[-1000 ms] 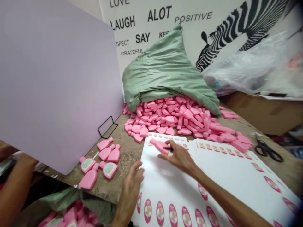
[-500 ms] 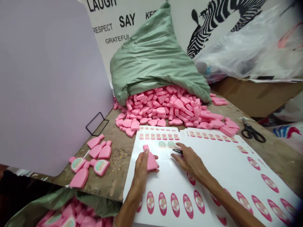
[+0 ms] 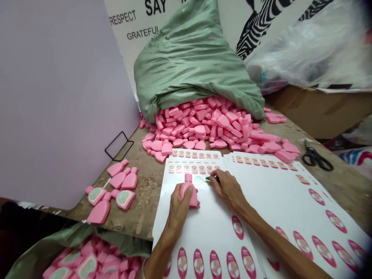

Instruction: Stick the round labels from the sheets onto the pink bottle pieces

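Pink btl (image 3: 192, 197) over lbl sheet (image 3: 210, 228)

White wall (image 3: 129, 50), black capitals: "RESPECT" (image 3: 122, 18), "SAY" (image 3: 155, 7), "GRATEFUL" (image 3: 142, 34), its last letter partly behind the green sack (image 3: 197, 66). Oval pink stickers (image 3: 199, 263) on the white sticker sheets (image 3: 209, 228): print too small to read. Green-and-cream labels (image 3: 124, 198) on some pink bottles (image 3: 99, 211): also unreadable.

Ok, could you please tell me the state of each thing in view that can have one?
Left hand: closed around held bottle.
Held bottle: no label on visible side.
Right hand: gripping dark slim tool.
Upper green sack: open, pink bottles spilling out.
Lower green sack: open, filled.
Scissors: lying down; blade opening unclear.
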A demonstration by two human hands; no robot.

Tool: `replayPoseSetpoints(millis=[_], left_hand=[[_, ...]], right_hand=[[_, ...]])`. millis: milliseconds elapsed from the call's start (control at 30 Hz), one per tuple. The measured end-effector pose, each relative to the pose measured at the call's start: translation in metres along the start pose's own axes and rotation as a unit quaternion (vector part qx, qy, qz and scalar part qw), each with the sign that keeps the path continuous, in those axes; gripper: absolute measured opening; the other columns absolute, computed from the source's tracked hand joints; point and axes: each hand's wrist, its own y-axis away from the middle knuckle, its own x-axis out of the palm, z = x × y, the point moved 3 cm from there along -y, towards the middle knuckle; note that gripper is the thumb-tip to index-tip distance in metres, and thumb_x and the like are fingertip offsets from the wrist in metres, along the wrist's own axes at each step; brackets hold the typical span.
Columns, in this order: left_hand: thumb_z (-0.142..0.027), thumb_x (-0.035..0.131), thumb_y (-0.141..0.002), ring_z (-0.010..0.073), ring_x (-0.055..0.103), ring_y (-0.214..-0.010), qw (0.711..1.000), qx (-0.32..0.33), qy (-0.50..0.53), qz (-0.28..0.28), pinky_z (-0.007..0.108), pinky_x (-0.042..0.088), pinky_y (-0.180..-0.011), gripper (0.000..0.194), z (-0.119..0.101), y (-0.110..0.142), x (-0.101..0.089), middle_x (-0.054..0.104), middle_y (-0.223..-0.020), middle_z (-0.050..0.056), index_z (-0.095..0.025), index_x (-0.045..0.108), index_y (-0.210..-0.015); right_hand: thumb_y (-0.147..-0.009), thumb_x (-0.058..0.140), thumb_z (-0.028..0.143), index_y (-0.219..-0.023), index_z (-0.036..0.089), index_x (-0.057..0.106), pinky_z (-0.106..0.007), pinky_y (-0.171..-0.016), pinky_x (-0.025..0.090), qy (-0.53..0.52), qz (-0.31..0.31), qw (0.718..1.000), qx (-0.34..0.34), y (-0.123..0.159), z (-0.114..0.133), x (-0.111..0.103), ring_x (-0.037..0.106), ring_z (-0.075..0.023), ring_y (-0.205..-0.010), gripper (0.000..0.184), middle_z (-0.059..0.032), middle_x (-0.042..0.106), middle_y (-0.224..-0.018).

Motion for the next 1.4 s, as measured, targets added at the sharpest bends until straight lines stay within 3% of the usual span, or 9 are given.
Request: replayPoseSetpoints(millis=[133, 333, 600, 867, 1100, 1400], left_hand=[[-0.051, 0.058, -0.08, 0.02, 0.066, -0.061, 0.999, 0.016, -0.026, -0.009, 0.03, 0.054, -0.06, 0.041, 0.006, -0.024, 0.005, 0.061, -0.064, 0.004, -0.013, 0.057, -0.095], [-0.051, 0.053, -0.082, 0.0196, 0.068, -0.063, 0.997, 0.05, -0.05, 0.008, 0.028, 0.054, -0.059, 0.041, 0.013, -0.033, 0.006, 0.061, -0.078, 0.005, -0.015, 0.054, -0.101], [-0.05, 0.05, -0.085, 0.0202, 0.069, -0.067, 0.997, 0.039, -0.064, 0.022, 0.029, 0.055, -0.062, 0.039, 0.012, -0.034, 0.004, 0.059, -0.083, 0.005, -0.015, 0.052, -0.102], [-0.049, 0.05, -0.085, 0.0203, 0.069, -0.067, 0.998, 0.025, -0.058, 0.03, 0.029, 0.055, -0.063, 0.039, 0.007, -0.031, 0.005, 0.059, -0.084, 0.006, -0.014, 0.052, -0.103], [-0.052, 0.049, -0.085, 0.0199, 0.069, -0.068, 0.998, 0.043, -0.039, 0.034, 0.029, 0.055, -0.063, 0.042, 0.011, -0.031, 0.003, 0.058, -0.084, 0.006, -0.014, 0.053, -0.104], [-0.055, 0.049, -0.084, 0.0189, 0.068, -0.066, 0.999, 0.029, -0.004, 0.031, 0.031, 0.056, -0.063, 0.046, 0.013, -0.033, 0.004, 0.059, -0.092, 0.008, -0.014, 0.051, -0.104]], right_hand=[[-0.09, 0.043, 0.031, -0.085, 0.02, 0.056, -0.033, -0.068, 0.031, 0.045, -0.026, 0.998, -0.042, -0.01, 0.003, 0.009, 0.051, -0.021, -0.078, 0.017, -0.0063, 0.063, -0.084], [-0.09, 0.046, 0.029, -0.079, 0.019, 0.056, -0.031, -0.068, 0.029, 0.05, -0.023, 0.996, -0.074, -0.005, 0.003, 0.013, 0.05, -0.0186, -0.075, 0.018, -0.0049, 0.062, -0.077], [-0.084, 0.049, 0.026, -0.072, 0.021, 0.053, -0.03, -0.064, 0.032, 0.001, -0.023, 0.999, -0.024, -0.011, 0.005, 0.012, 0.051, -0.0176, -0.068, 0.014, -0.0017, 0.06, -0.068], [-0.086, 0.049, 0.032, -0.077, 0.022, 0.054, -0.03, -0.067, 0.036, -0.092, -0.026, 0.995, -0.004, -0.012, 0.002, 0.012, 0.052, -0.0176, -0.071, 0.014, -0.0012, 0.061, -0.072], [-0.084, 0.051, 0.034, -0.077, 0.02, 0.056, -0.032, -0.068, 0.032, 0.048, -0.042, 0.997, -0.043, -0.011, 0.008, 0.014, 0.052, -0.0201, -0.074, 0.016, -0.0041, 0.062, -0.074], [-0.074, 0.064, 0.044, -0.071, 0.022, 0.051, -0.029, -0.062, 0.041, -0.151, -0.008, 0.986, 0.067, -0.016, 0.005, 0.014, 0.051, -0.015, -0.064, 0.027, 0.0008, 0.057, -0.071]])
